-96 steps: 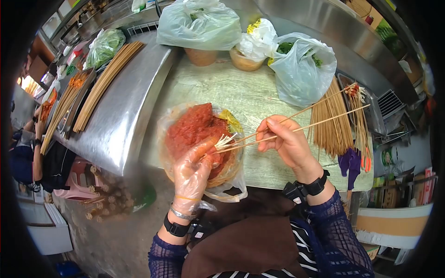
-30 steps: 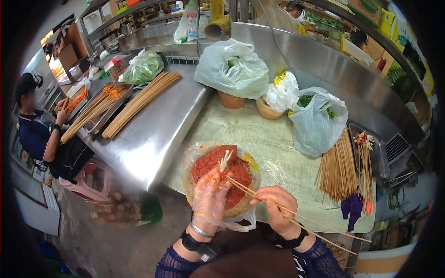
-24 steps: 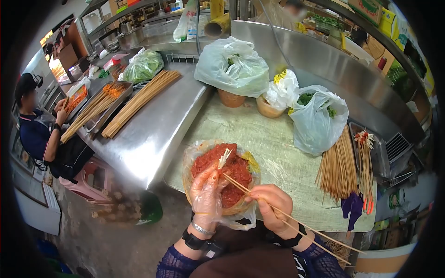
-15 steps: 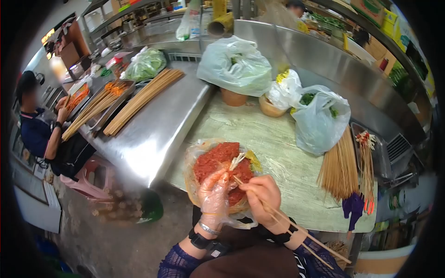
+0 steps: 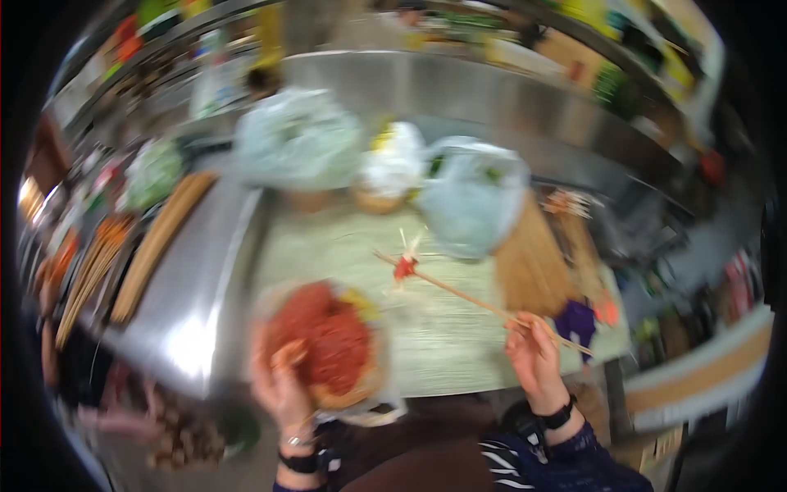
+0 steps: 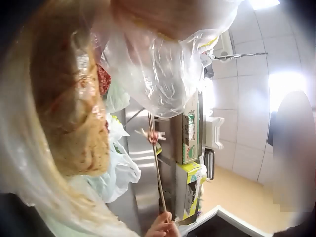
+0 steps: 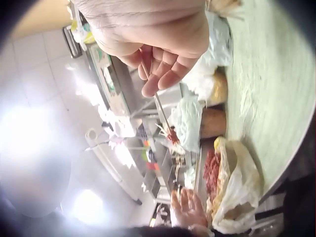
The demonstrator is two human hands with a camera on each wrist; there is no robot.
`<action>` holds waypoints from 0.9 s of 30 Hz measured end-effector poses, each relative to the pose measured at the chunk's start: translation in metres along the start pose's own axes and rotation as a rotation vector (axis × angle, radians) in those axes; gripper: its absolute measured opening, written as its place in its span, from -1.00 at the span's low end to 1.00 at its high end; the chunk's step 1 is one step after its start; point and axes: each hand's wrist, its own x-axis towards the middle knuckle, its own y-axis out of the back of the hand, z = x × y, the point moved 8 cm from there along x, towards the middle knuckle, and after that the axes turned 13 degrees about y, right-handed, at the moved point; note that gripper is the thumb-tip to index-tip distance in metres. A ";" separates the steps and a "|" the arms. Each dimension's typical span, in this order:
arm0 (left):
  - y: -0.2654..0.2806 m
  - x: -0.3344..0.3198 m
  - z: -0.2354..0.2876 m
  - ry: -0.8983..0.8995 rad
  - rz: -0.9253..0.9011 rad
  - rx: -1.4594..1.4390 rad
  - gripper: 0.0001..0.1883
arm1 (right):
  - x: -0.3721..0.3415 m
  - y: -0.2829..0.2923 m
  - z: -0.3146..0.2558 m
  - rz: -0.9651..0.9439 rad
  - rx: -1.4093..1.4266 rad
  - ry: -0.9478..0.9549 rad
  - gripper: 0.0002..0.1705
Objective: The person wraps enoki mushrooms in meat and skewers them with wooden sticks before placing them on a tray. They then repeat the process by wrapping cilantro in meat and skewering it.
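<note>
My right hand (image 5: 537,353) pinches a thin wooden skewer (image 5: 467,298) over the green table. Near the skewer's far end sits a small bundle of white enoki mushrooms (image 5: 405,266) wrapped in red minced meat. The right wrist view shows the thumb and fingertips of my bare right hand on the skewer (image 7: 160,109). My left hand (image 5: 283,389), in a clear plastic glove, is at the left side of a plastic-lined bowl (image 5: 344,402) heaped with red minced meat (image 5: 332,340). Its fingers are loosely spread in the right wrist view and hold nothing.
Stray enoki strands lie on the table (image 5: 443,361). Bags of greens (image 5: 479,209) stand along the back. Many bare skewers (image 5: 533,262) and several finished ones lie at the right, near a purple cloth (image 5: 576,320). A steel counter (image 5: 188,287) is at the left.
My left hand has let go of the mushroom bundle, which now sits on the skewer. My right hand has carried the skewer away to the right, and the head view has turned right.
</note>
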 end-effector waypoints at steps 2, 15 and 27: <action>0.005 0.004 -0.023 -0.029 -0.092 -0.011 -0.52 | 0.009 0.032 -0.030 0.072 0.029 0.120 -0.60; -0.009 -0.011 -0.008 -0.047 -0.088 0.185 -0.43 | 0.198 0.207 -0.125 0.515 -0.176 0.407 -0.58; -0.011 -0.011 -0.009 -0.037 -0.051 0.261 -0.35 | 0.201 0.214 -0.057 0.446 -0.049 -0.032 -0.63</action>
